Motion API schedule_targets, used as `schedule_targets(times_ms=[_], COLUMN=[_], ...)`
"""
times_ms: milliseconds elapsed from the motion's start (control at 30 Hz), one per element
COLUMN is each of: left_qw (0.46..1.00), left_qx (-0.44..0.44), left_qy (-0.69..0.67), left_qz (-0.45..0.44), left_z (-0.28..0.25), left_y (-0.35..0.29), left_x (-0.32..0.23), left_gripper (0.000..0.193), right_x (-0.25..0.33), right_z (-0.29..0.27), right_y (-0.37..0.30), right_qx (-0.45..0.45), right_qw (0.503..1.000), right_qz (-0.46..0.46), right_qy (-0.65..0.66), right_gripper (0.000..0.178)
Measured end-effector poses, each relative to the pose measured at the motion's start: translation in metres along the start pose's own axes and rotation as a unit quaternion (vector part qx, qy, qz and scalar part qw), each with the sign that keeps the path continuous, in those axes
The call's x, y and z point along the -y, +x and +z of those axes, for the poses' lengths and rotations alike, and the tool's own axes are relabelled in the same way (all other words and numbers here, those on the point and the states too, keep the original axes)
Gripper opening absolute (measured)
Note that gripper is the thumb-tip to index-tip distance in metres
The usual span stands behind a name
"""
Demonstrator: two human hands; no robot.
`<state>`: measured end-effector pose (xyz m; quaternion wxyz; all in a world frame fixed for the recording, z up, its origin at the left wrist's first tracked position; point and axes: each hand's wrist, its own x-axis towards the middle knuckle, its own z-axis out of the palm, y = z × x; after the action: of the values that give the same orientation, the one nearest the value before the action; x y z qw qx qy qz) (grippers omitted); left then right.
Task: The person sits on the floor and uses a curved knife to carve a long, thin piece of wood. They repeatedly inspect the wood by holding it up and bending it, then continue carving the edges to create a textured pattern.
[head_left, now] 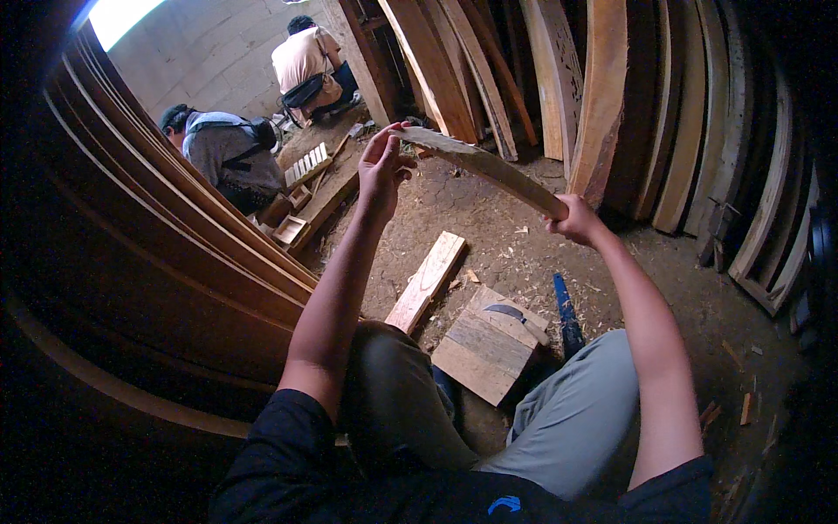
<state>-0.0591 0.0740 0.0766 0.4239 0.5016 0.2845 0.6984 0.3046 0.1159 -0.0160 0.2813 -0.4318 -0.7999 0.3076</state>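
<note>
A long, narrow wooden piece [484, 166] is raised in front of me, slanting down from left to right, with a rough upper edge. My right hand [578, 220] is wrapped round its lower right end. At its upper left end, my left hand [384, 170] has fingertips against the tip, the fingers curled. Below, between my knees, sits a wooden block [484, 345] made of several boards. A knife with a curved dark blade [504, 310] lies on top of it. Left of the block, a short pale plank [428, 281] rests on the ground.
A long blue strip-like tool [567, 316] lies by my right knee. Boards lean at right [602, 96] and sheets at left [175, 227]. Two people [305, 61] crouch farther back, near a wooden beam [327, 205] and small wooden parts. Shavings litter the dirt floor [515, 236].
</note>
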Motion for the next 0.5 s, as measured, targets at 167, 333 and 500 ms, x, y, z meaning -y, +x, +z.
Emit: schedule_targets(times_ms=[167, 333, 500], left_qw=[1.000, 1.000, 0.998], left_qx=[0.009, -0.004, -0.027], left_qy=[-0.015, -0.019, -0.034], left_qz=[0.009, 0.016, 0.040], left_z=[-0.003, -0.008, -0.009], left_y=[0.004, 0.005, 0.007], left_x=[0.001, 0.004, 0.004], left_gripper=[0.027, 0.026, 0.025], right_x=[-0.002, 0.015, 0.022], right_z=[0.002, 0.004, 0.005], right_y=[0.001, -0.003, -0.004], right_qx=[0.013, 0.052, 0.066], right_qw=[0.998, 0.994, 0.989], right_qz=[-0.025, 0.044, 0.077], right_qy=[0.049, 0.088, 0.111], right_gripper=[0.025, 0.026, 0.027])
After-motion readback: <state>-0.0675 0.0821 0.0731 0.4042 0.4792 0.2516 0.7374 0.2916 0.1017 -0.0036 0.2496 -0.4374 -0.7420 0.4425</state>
